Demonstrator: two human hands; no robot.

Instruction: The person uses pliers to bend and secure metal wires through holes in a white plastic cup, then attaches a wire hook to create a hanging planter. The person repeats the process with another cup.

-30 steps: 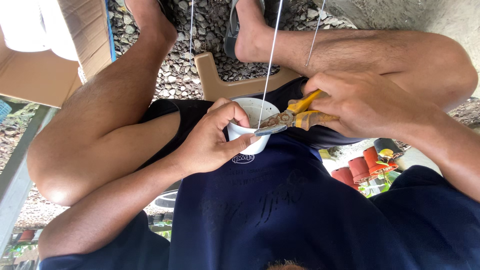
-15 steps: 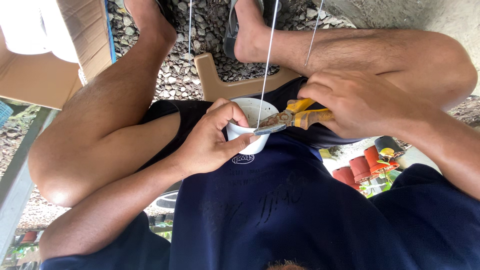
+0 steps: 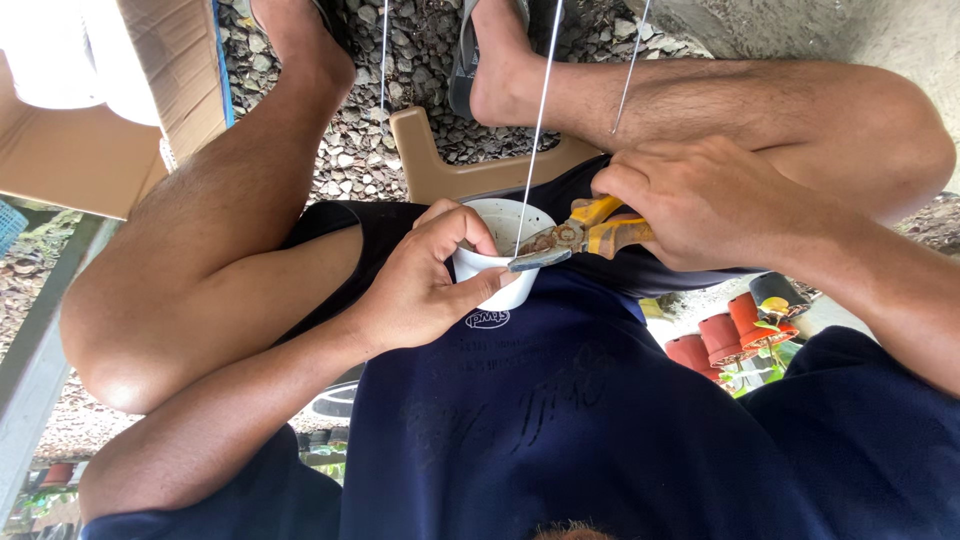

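My left hand (image 3: pixel 425 280) grips a small white plastic cup (image 3: pixel 500 225) held against my lap, thumb and fingers wrapped round its rim. My right hand (image 3: pixel 705 200) is closed on yellow-handled pliers (image 3: pixel 575 238), whose rusty jaws rest on the cup's rim. A thin wire (image 3: pixel 537 130) runs from the jaws away over my leg; two more thin wires (image 3: pixel 628 70) hang nearby. The picture is upside down, with my dark blue shirt (image 3: pixel 560 420) filling the lower part.
Both bare legs bend over a gravel ground (image 3: pixel 380 110). A tan plastic stool (image 3: pixel 450 175) lies under me. A cardboard box (image 3: pixel 110 100) is at the upper left. Several terracotta pots (image 3: pixel 725 335) with plants stand at the right.
The pliers' jaws have slid slightly along the cup's rim and the wire has shifted a little. Both hands keep their hold.
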